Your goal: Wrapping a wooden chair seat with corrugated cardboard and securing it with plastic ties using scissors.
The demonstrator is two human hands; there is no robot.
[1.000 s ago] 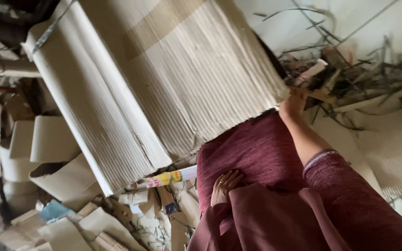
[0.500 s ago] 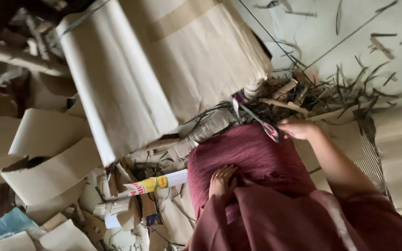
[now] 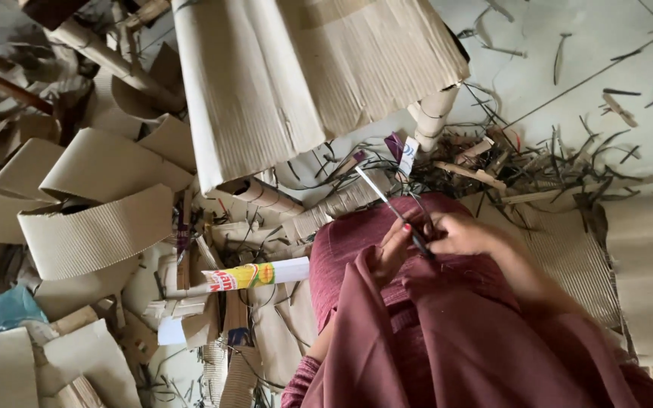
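Note:
Both my hands meet over my lap, which is covered in maroon cloth (image 3: 432, 332). My right hand (image 3: 466, 234) grips the dark handle of a pair of scissors (image 3: 387, 200); the metal blades point up and left toward the floor scraps. My left hand (image 3: 393, 248) has its fingers curled against the scissors just below the blades. A big sheet of corrugated cardboard (image 3: 304, 75) hangs folded at the top, apart from both hands.
Curled corrugated pieces (image 3: 92, 227) pile up on the left. A white and yellow printed tube (image 3: 258, 273) lies beside my knee. Thin cardboard strips and trimmings (image 3: 538, 162) litter the tiled floor at the upper right. A flat corrugated sheet (image 3: 644, 257) lies at the right.
My right hand let go of the big cardboard sheet, picked up the scissors and brought them to my lap. My left hand rose from my knee to meet them.

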